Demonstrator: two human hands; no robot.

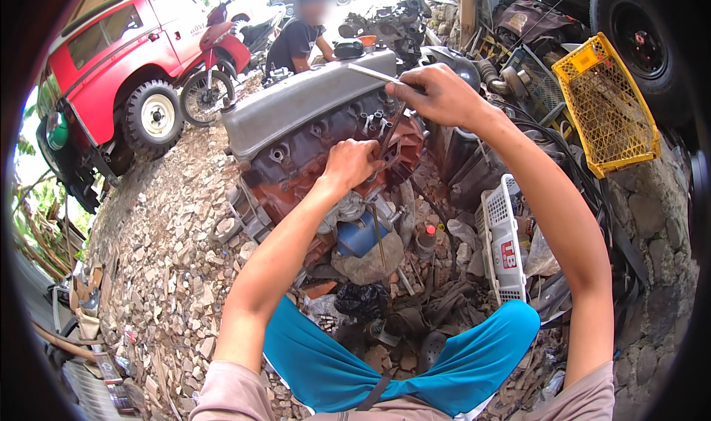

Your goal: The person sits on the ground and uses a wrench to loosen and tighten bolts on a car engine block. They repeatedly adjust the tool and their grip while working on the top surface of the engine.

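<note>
An engine with a grey valve cover [304, 99] and a rust-red block [285, 195] stands before me. Above its right end, my right hand [437, 95] is closed around a socket wrench's silver bar handle [368, 73], which sticks out to the left. A dark shaft [391, 128] slants down from that hand toward the engine's side. My left hand [351, 165] rests against the side, its fingers bent around the shaft's lower part; the shaft's tip is hidden. Below hangs a blue oil filter [357, 236], with a thin rod [378, 239] upright in front of it.
Beside my right knee stands a white plastic crate [505, 236]; a red-capped bottle [426, 239] is left of it. A yellow crate [607, 102] leans at the right. Gravel [163, 273] covers the left. Behind the engine are a person [300, 36], a motorcycle [211, 88] and a red vehicle [122, 58].
</note>
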